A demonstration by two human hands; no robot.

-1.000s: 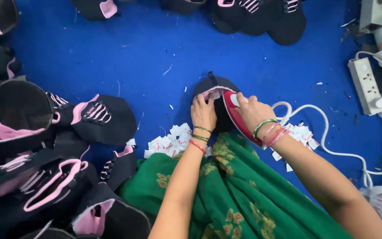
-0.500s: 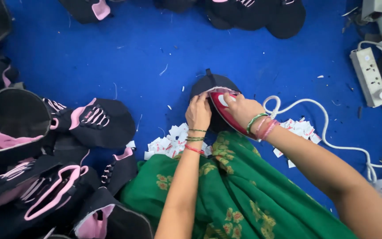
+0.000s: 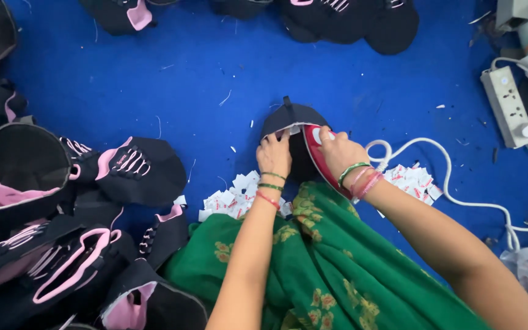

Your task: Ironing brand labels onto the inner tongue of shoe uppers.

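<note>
- The right hand (image 3: 337, 151) is closed around the handle of a red and white electric clothes iron (image 3: 316, 151), fingers wrapped over its top; green, pink and red bangles sit on that wrist.
- The iron rests tilted on a dark navy fabric shoe upper (image 3: 293, 117), which lies on the blue cloth floor covering (image 3: 215, 73) near its middle, just beyond the person's lap.
- The left hand (image 3: 274, 154) lies flat with fingers bent, pressing down on the same shoe upper just left of the iron; it grips nothing that can be made out, only holding the piece in place.
- A white power cord (image 3: 447, 183) loops from the iron toward the right edge, where a white socket strip (image 3: 507, 104) lies.
- Small white and red paper labels (image 3: 230, 198) are scattered in two heaps, left and right of the hands, touching the green floral-patterned garment (image 3: 325, 269) over the person's lap.
- A pile of black and pink shoe uppers (image 3: 62, 220) fills the left edge and lower left corner; more of them (image 3: 349, 21) lie along the far edge.
</note>
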